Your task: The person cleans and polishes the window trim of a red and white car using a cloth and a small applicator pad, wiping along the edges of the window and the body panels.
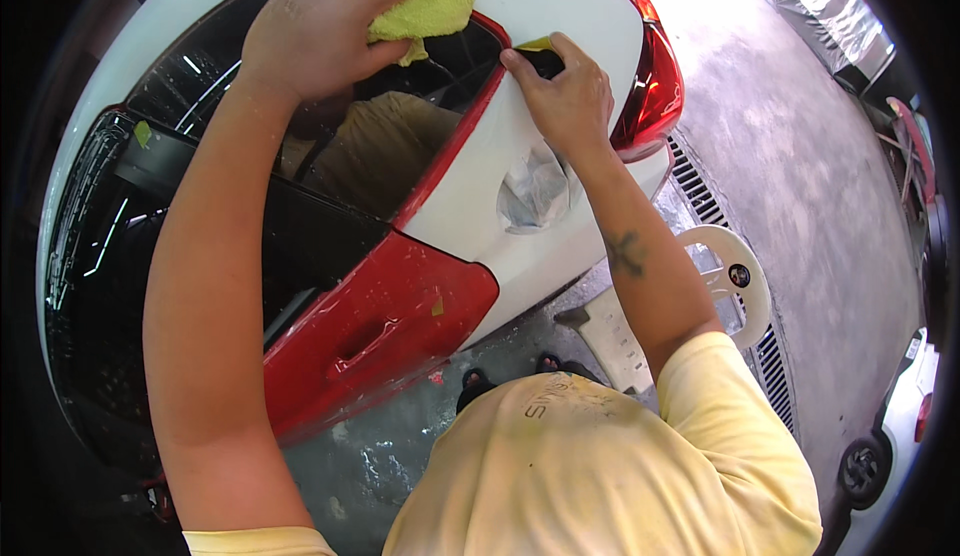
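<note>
A yellow-green cloth (pixel 430 6) is bunched in my left hand (pixel 325 36), over the dark glass of a car. My right hand (pixel 572 96) pinches a small flat black-and-yellow piece (pixel 540 60) between thumb and fingers, at the red strip (pixel 452 161) that edges the glass. I cannot make out exactly what that piece is. The glass (pixel 385 146) mirrors my shirt and is dotted with specks. Below my right hand, the white body panel (pixel 470 206) carries a crumpled, greyish, rounded patch (pixel 533 191).
A red door (pixel 400 301) with a handle lies nearer me, and a red tail light (pixel 655 86) sits beyond my right hand. A pale plastic stool (pixel 615 341) stands close on my right by a floor grate (pixel 775 376). Another white car (pixel 905 426) is at far right.
</note>
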